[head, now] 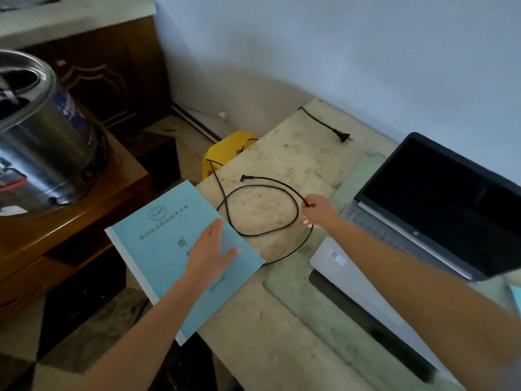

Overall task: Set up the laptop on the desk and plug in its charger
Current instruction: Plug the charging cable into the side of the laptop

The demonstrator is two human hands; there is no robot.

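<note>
An open silver laptop (417, 221) with a dark screen stands on a pale green mat at the right of the marble desk (282, 334). A thin black charger cable (270, 232) lies looped on the desk, its small angled connector (244, 178) free at the loop's far side. My right hand (318, 211) pinches the cable just left of the laptop. A second black cord ends in a wall plug (342, 136) near the desk's far edge. My left hand (210, 251) rests flat, fingers straight, on a light blue book (169, 241) overhanging the desk's left edge.
A yellow stool (222, 153) stands on the floor beyond the desk's left corner, with the cable running over it. A steel pot (36, 131) sits on a wooden cabinet (70, 235) at left. A pale wall runs behind the desk.
</note>
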